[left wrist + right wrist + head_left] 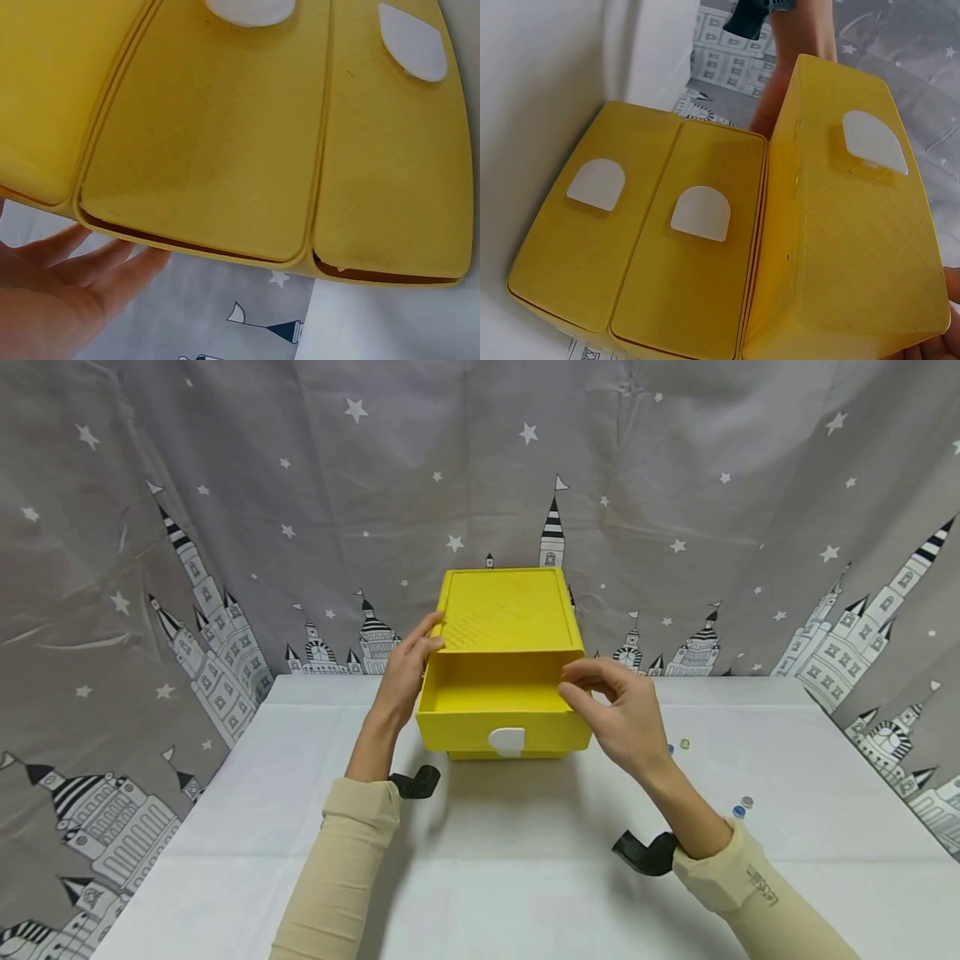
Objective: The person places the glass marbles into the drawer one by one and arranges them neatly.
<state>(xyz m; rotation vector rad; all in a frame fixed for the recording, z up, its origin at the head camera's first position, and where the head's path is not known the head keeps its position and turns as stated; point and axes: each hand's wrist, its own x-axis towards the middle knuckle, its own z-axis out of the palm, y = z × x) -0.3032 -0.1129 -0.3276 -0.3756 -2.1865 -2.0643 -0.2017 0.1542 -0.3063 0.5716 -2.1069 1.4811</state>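
A small yellow drawer cabinet (510,610) stands on the white table, its top drawer (487,727) pulled forward, with no contents visible in the part in view. My left hand (401,681) lies against the cabinet's left side, fingertips near the top edge; in the left wrist view its fingers look fairly straight along that side. Over the right part of the pulled-out drawer is my right hand (622,714), thumb and index fingertips close together, just inside the right wall. I cannot tell whether something small is between them. White tabs (596,184) mark the drawer fronts.
To the right lie several small round pieces: a green one (685,743), a blue one (738,812) and a grey one (747,802), plus a blue one partly behind my right wrist. A grey curtain (480,460) with castles and stars hangs behind the table.
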